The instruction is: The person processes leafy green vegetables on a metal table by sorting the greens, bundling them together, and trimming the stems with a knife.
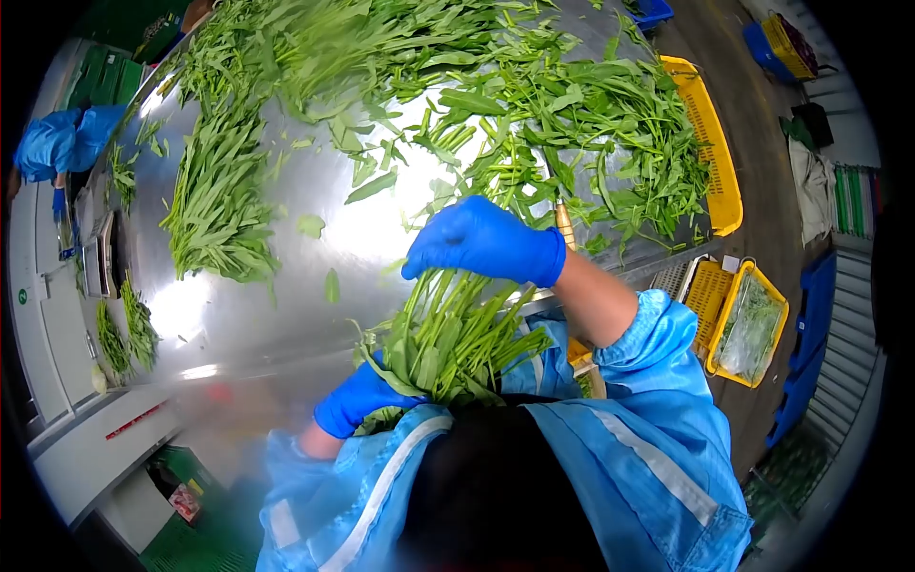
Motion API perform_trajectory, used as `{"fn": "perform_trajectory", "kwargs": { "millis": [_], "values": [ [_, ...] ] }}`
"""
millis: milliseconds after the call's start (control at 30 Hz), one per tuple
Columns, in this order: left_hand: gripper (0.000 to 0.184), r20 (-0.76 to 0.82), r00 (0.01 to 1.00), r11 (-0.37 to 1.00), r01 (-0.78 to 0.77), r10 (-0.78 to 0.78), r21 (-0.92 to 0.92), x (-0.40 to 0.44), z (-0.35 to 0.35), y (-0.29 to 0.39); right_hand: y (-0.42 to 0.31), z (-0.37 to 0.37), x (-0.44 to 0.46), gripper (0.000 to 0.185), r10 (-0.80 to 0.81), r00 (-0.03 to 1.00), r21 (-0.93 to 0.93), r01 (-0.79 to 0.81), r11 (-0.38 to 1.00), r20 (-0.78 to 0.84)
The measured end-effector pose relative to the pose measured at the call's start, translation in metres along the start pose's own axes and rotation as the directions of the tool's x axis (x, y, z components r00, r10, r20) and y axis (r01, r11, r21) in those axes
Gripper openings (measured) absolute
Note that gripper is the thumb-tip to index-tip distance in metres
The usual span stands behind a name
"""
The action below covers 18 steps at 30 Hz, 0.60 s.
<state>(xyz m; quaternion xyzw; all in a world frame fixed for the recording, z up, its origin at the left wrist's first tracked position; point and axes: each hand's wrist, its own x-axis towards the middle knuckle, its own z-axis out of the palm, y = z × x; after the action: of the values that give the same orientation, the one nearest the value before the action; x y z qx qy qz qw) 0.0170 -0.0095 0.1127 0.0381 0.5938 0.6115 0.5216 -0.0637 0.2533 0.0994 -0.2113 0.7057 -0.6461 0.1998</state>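
Note:
A bunch of leafy green vegetable [448,334] with long stems is held close to my body at the table's near edge. My left hand [367,396], in a blue glove, is wrapped round the bunch from the left, its fingers partly hidden by leaves. Over the upper stem ends my right hand [477,243], also blue-gloved, is closed with its fingers bent down onto the stems. Just right of it, a knife with a golden handle [564,221] lies among cut greens. Loose greens [629,124] cover the right part of the metal table [315,257].
A pile of greens [224,191] lies on the left, with more along the far side. A yellow crate [710,143] stands at the right edge, and a crate with bagged greens [748,324] lower right. Another person in blue [67,143] is at the far left.

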Motion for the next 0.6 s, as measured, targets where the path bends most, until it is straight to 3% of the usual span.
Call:
{"fn": "perform_trajectory", "kwargs": {
  "millis": [33, 133, 167, 200, 233, 267, 300, 333, 400, 500, 600],
  "values": [
    [0.071, -0.014, 0.999, 0.999, -0.036, 0.036, -0.018, 0.0, -0.001, -0.003, -0.001, 0.002, 0.001, 0.023, -0.01, 0.999, 0.149, 0.016, 0.989, -0.04],
    [0.07, -0.075, 0.997, 1.0, 0.017, -0.017, 0.006, -0.002, -0.001, -0.003, 0.008, -0.015, 0.0, 0.028, 0.124, 0.91, 0.425, 0.062, 0.903, -0.396],
    [0.071, -0.068, 0.995, 0.997, 0.072, -0.072, -0.006, -0.003, -0.002, -0.002, 0.008, -0.029, 0.002, 0.033, 0.046, 0.911, 0.318, 0.095, 0.943, -0.409],
    [0.071, -0.059, 0.99, 0.992, 0.127, -0.128, -0.017, -0.004, -0.004, 0.001, 0.007, -0.032, 0.004, 0.036, 0.167, 0.906, 0.176, -0.105, 0.979, -0.389],
    [0.072, -0.046, 0.981, 0.982, 0.185, -0.186, -0.025, -0.005, -0.005, 0.002, 0.003, -0.026, 0.001, 0.041, 0.027, 0.932, -0.15, -0.087, 0.985, -0.362],
    [0.068, -0.046, 0.978, 0.978, 0.202, -0.205, -0.057, -0.005, -0.005, 0.002, -0.005, -0.016, -0.004, 0.049, -0.096, 0.951, -0.459, -0.052, 0.887, -0.293],
    [0.065, -0.045, 0.974, 0.972, 0.218, -0.222, -0.087, -0.005, -0.005, 0.002, -0.011, -0.008, -0.002, 0.062, -0.299, 0.946, -0.45, 0.216, 0.867, -0.122],
    [0.061, -0.043, 0.97, 0.965, 0.235, -0.241, -0.116, -0.005, -0.005, 0.002, -0.012, 0.001, -0.003, 0.053, -0.387, 0.921, -0.569, 0.296, 0.767, -0.041],
    [0.054, -0.083, 0.953, 0.949, 0.278, -0.293, -0.149, -0.006, -0.006, 0.002, -0.01, 0.004, -0.001, 0.028, -0.464, 0.87, -0.644, 0.261, 0.719, -0.165],
    [0.047, -0.124, 0.93, 0.925, 0.317, -0.347, -0.211, -0.01, -0.01, -0.007, -0.023, -0.001, -0.011, 0.025, -0.175, 0.959, -0.432, 0.062, 0.9, -0.225],
    [0.035, -0.166, 0.919, 0.913, 0.306, -0.358, -0.271, -0.011, -0.014, -0.018, -0.014, 0.009, -0.016, 0.038, 0.061, 0.997, -0.835, -0.066, 0.546, -0.039]
  ]
}}
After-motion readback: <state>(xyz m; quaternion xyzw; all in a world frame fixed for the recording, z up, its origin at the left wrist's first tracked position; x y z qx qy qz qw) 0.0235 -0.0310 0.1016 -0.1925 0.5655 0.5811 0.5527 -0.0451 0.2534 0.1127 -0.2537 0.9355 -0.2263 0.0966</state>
